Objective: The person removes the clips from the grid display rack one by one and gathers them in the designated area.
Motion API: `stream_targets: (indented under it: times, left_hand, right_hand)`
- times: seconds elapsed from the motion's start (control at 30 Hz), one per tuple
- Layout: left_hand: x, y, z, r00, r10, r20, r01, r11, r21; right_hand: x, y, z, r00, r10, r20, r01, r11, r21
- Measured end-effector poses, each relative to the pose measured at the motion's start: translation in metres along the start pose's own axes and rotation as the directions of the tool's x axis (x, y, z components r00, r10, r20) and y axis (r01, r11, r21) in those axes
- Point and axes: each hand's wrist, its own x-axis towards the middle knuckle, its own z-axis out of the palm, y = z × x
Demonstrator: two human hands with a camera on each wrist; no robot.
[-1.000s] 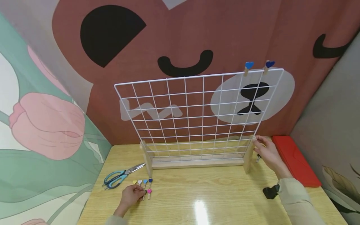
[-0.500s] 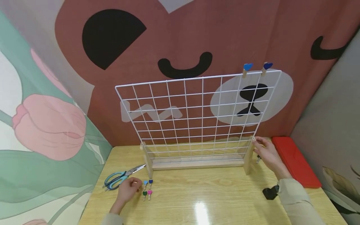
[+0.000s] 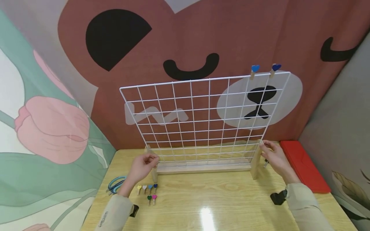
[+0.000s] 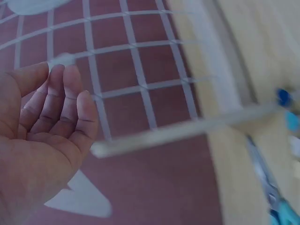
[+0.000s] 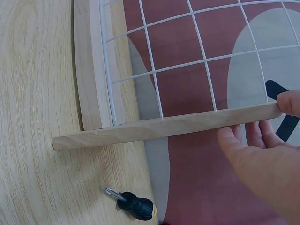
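From the head view, the left hand (image 3: 143, 166) had left the row of heart pegs (image 3: 147, 190) on the table (image 3: 202, 205) and risen to the left wooden foot (image 3: 152, 166) of the wire grid (image 3: 202, 118), while the right hand (image 3: 273, 157) stayed gripping the right wooden foot (image 3: 255, 160); the stand now looked flanked on both sides. The left wrist view showed that hand (image 4: 42, 126) with loosely bent fingers, holding nothing, just beside the mesh (image 4: 136, 70). In the right wrist view, fingers (image 5: 251, 140) curled round the foot (image 5: 164, 126), a screwdriver (image 5: 133, 204) lying nearby.
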Motion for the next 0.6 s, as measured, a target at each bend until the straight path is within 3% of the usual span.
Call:
stream_targets:
  times: [0.17, 0.4, 0.6]
  left_hand:
    - [0.019, 0.038, 0.0, 0.99, 0.142, 0.011, -0.141, 0.988, -0.058]
    - [0.049, 0.116, -0.002, 0.964, 0.262, 0.04, -0.261, 0.964, -0.043]
    - [0.066, 0.176, 0.003, 0.922, 0.365, 0.128, -0.372, 0.928, 0.031]
  right_hand:
    - [0.0, -0.001, 0.0, 1.0, 0.002, 0.005, -0.002, 1.0, 0.022]
    - [0.001, -0.002, 0.0, 1.0, -0.007, 0.001, 0.007, 0.999, 0.036]
    - [0.001, 0.001, 0.0, 1.0, -0.012, -0.004, 0.012, 0.999, 0.043]
